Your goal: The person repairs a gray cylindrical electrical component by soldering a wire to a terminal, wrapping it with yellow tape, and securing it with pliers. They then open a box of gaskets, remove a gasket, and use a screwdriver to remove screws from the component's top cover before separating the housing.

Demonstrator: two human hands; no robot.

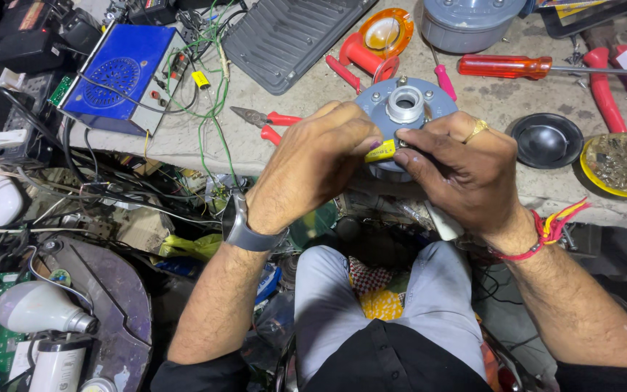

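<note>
Both hands meet at the bench's near edge, over a round grey metal part (406, 109) with a raised collar in its middle and bolts around its face. The left hand (312, 163) has thumb and fingertips pinched together on a small yellow piece (381, 151), which lies at the grey part's 6 o'clock rim. The right hand (462, 167) presses in from 3 o'clock, fingers curled tight against the same spot; whether they clamp the yellow piece or something under it, I cannot tell.

The likely trouble, as I judge it: the yellow piece is tiny and held by fingertips alone, right above the bench edge. A slip would send it down into the clutter by the knees, among wires and scrap, where it would be hard to find. The grey part also overhangs the edge a little, so a hard push could tip it toward the lap.

Room is tight. Red-handled pliers (268, 119) lie at 9 o'clock, just beside the left knuckles. A pink-handled tool (444, 80) sits at 1 o'clock, a black dish (547, 140) at 3 o'clock near the right wrist, and an orange screwdriver (506, 67) further back. Only the strip toward the body is free
</note>
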